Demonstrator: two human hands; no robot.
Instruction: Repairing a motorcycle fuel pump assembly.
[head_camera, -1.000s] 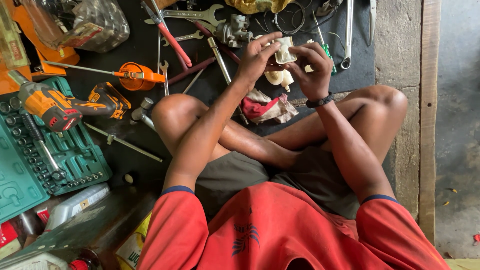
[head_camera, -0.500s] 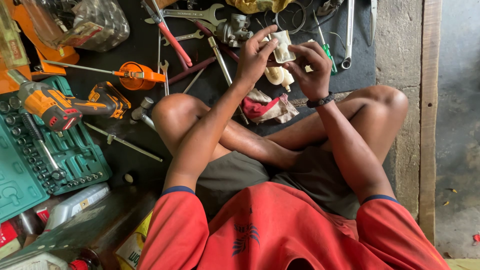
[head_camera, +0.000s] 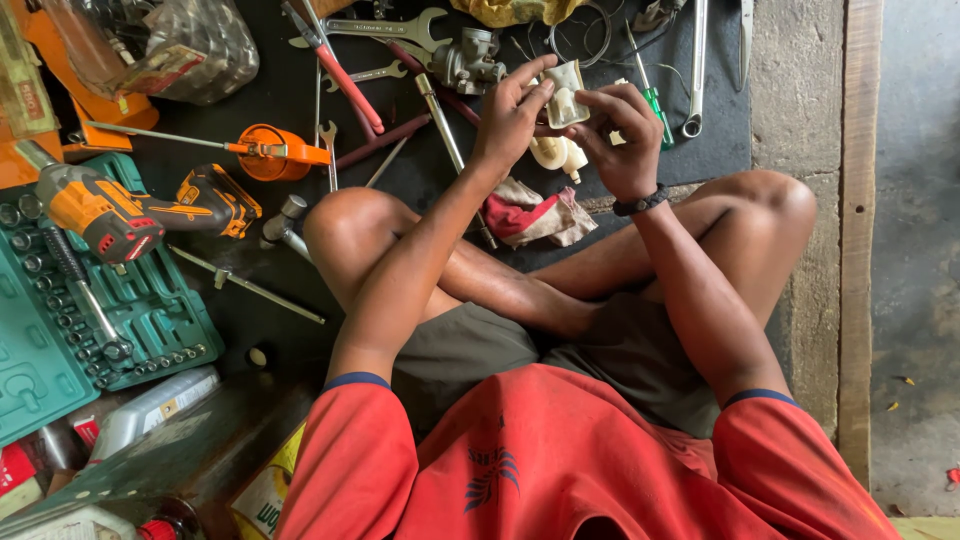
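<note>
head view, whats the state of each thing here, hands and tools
left hand: raised, fingers on the small white part
right hand: raised, gripping the same part
small white part: held off the mat between both hands
cordless drill: lying on its side over the socket case
socket case: open
red rag: crumpled on the mat
big wrench: flat on the mat

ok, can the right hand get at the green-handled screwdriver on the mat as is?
Probably yes, once freed. The green-handled screwdriver lies uncovered on the black mat, just beside the right hand. But that hand and the left hand are both pinching the small pale part.
</note>
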